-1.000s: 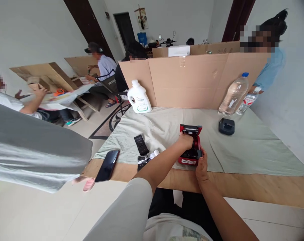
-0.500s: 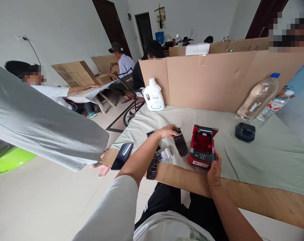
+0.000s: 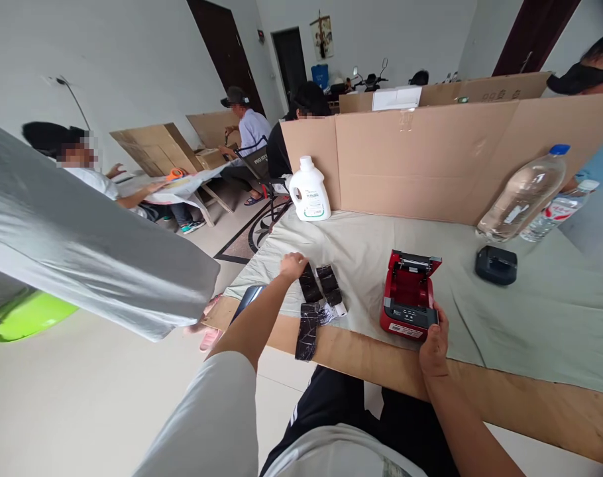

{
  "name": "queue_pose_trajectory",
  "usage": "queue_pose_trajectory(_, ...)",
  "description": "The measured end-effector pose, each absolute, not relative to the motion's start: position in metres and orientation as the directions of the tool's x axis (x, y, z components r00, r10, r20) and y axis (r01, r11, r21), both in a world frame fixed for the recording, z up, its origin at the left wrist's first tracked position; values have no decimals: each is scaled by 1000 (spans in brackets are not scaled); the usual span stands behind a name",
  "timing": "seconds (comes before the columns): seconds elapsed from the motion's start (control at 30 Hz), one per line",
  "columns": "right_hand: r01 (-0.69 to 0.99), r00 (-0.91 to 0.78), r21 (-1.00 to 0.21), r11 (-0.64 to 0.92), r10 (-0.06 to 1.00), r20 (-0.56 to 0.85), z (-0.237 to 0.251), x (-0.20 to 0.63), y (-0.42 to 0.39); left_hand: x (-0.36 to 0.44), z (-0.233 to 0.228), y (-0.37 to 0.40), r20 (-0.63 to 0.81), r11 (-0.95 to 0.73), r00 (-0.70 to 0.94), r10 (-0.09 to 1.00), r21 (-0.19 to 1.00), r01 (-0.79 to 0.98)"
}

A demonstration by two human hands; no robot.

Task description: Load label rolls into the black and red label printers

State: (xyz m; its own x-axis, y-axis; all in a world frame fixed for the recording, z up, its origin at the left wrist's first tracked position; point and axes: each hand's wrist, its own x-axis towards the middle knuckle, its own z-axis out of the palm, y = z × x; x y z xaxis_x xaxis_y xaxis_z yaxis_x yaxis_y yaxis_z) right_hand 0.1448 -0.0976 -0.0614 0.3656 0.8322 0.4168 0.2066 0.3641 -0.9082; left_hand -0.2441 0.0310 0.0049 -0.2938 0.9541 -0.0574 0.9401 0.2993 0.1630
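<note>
A red label printer (image 3: 408, 301) stands on the pale cloth (image 3: 530, 318) with its lid open and its bay empty. My right hand (image 3: 433, 341) grips its near right corner. My left hand (image 3: 292, 265) reaches out to the left, fingers curled, touching the far end of a black strip (image 3: 310, 286). A second black strip (image 3: 328, 285) lies right beside it. A small white paper roll (image 3: 338, 309) and a third black strip (image 3: 306, 328) lie nearer the table edge. Whether my left hand grips the strip is unclear.
A dark phone (image 3: 246, 299) lies at the table's left corner, partly behind my arm. A white jug (image 3: 309, 189), two clear bottles (image 3: 523, 195) and a black device (image 3: 496, 265) stand before a cardboard wall (image 3: 431, 156). A grey-sleeved person (image 3: 83, 252) stands close on my left; others sit behind.
My left hand lifted a black strip out of the printer, carried it left and laid it next to the other strip. My right hand stayed on the printer.
</note>
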Motion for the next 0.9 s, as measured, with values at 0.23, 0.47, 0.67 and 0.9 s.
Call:
queue_pose_trajectory(0.23, 211, 368, -903, 374, 826, 428, -60, 145, -97, -301, -18, 6, -210, 526, -525, 825, -56, 849)
queue_pose_trajectory(0.47, 215, 365, -916, 339, 842, 397, -58, 146, -99, -309, -15, -2, -240, 480, -495, 835, -124, 869)
queue_pose_trajectory(0.67, 211, 368, -919, 334, 843, 391, -59, 146, -99, -299, -2, 4, -192, 490, -507, 840, -133, 862)
queue_pose_trajectory(0.9, 201, 363, -913, 356, 838, 407, -61, 145, -96, -257, 4, 19, -238, 271, -258, 936, 25, 962)
